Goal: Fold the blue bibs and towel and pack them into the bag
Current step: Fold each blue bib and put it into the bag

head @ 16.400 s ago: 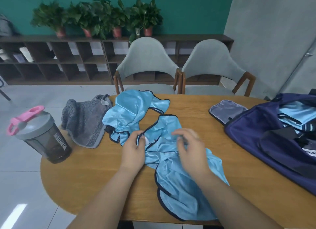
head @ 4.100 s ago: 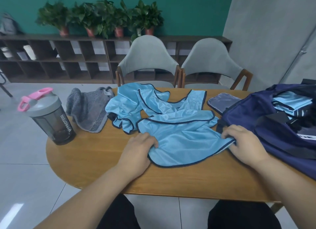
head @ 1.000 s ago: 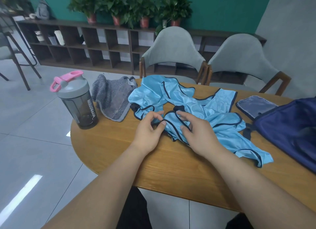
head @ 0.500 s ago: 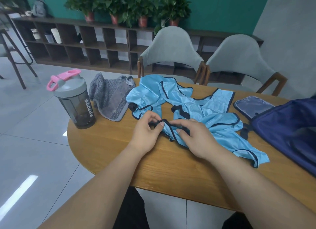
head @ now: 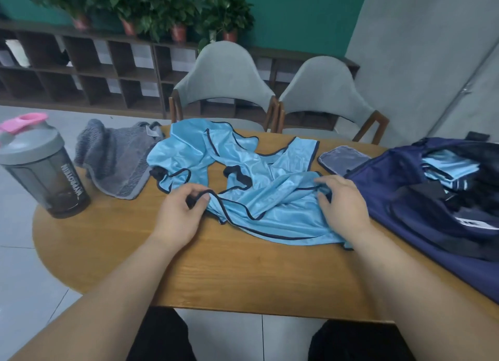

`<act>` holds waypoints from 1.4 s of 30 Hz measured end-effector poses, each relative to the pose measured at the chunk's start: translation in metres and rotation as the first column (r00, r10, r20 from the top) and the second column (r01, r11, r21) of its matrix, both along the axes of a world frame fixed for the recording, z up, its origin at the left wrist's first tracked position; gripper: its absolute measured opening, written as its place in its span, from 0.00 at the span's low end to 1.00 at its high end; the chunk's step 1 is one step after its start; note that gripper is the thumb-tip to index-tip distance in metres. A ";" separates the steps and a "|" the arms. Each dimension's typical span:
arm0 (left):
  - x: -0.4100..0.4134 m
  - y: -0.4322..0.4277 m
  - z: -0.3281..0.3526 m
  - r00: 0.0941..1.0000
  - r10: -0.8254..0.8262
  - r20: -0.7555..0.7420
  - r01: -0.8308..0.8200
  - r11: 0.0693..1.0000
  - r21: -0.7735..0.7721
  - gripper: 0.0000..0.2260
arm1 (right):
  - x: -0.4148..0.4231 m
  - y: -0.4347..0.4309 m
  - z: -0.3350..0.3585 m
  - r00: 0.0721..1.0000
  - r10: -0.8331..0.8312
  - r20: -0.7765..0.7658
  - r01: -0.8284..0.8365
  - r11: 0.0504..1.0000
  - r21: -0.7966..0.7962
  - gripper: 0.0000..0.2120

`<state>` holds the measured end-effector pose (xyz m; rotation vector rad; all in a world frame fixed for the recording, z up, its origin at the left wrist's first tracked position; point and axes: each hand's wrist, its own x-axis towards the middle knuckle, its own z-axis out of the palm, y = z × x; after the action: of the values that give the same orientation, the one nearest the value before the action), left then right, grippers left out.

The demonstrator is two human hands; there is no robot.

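Observation:
A light blue bib with dark trim lies spread and rumpled in the middle of the wooden table. My left hand pinches its dark-trimmed left edge. My right hand grips the bib's right side, fingers curled into the fabric. A second blue bib lies crumpled behind it. The grey towel sits bunched at the table's far left. The navy bag stands open at the right, with folded blue bibs inside.
A dark shaker bottle with a pink cap stands at the left table edge. A flat grey pouch lies beside the bag. Two grey chairs stand behind the table. A shelf with potted plants lines the back wall.
My hands have moved apart: the right slid from the bib's middle to its right side by the bag, and the left kept pinching the trim. The bib is stretched wider.

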<state>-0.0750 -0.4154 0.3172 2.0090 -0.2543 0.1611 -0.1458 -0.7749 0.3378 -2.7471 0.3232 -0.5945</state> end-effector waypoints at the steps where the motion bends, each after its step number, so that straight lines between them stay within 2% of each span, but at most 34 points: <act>1: -0.001 -0.001 0.000 1.000 0.001 0.003 -0.001 1.000 0.006 0.04 | 0.001 -0.003 0.001 1.000 -0.007 -0.027 0.007 1.000 -0.028 0.15; 4: -0.003 -0.003 0.002 1.000 -0.005 0.010 0.005 1.000 0.024 0.03 | 0.007 -0.006 0.003 0.995 -0.036 -0.088 0.027 0.995 -0.100 0.15; 12: -0.004 -0.004 0.004 1.000 -0.012 0.001 0.012 0.998 0.064 0.05 | 0.018 -0.004 0.003 0.994 -0.102 -0.027 0.097 0.985 -0.143 0.07; 17: -0.004 -0.005 0.004 1.000 -0.009 -0.008 0.009 0.997 0.075 0.02 | -0.001 -0.008 0.021 0.978 0.057 0.203 -0.065 0.997 0.032 0.04; 22: -0.002 -0.005 0.003 1.000 -0.004 -0.012 0.005 0.997 0.082 0.02 | -0.046 -0.014 0.037 0.953 0.143 0.266 -0.185 0.973 0.139 0.07; 29: -0.006 -0.004 0.005 1.000 -0.004 -0.013 0.005 0.995 0.103 0.03 | -0.089 -0.031 0.002 0.956 0.285 0.072 -0.291 0.951 0.101 0.13; 33: -0.009 -0.004 0.006 1.000 0.005 -0.017 -0.003 0.993 0.119 0.03 | -0.103 -0.031 -0.010 0.963 0.259 0.069 -0.265 0.960 0.096 0.07; 36: -0.008 -0.004 0.006 1.000 0.013 -0.016 -0.011 0.993 0.120 0.03 | -0.109 -0.031 -0.013 0.973 0.231 0.021 -0.232 0.971 0.058 0.13; 38: -0.008 -0.003 0.005 1.000 0.014 -0.021 -0.011 0.994 0.113 0.03 | -0.110 -0.033 -0.014 0.972 0.233 0.013 -0.233 0.972 0.026 0.13; 42: -0.008 -0.002 0.005 0.999 0.037 -0.031 -0.035 0.997 0.075 0.05 | -0.109 -0.039 -0.009 0.974 0.198 0.114 -0.203 0.979 0.035 0.08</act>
<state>-0.0834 -0.4179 0.3222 2.0892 -0.2061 0.1440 -0.2550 -0.8136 0.3289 -2.6473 0.0324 -0.6714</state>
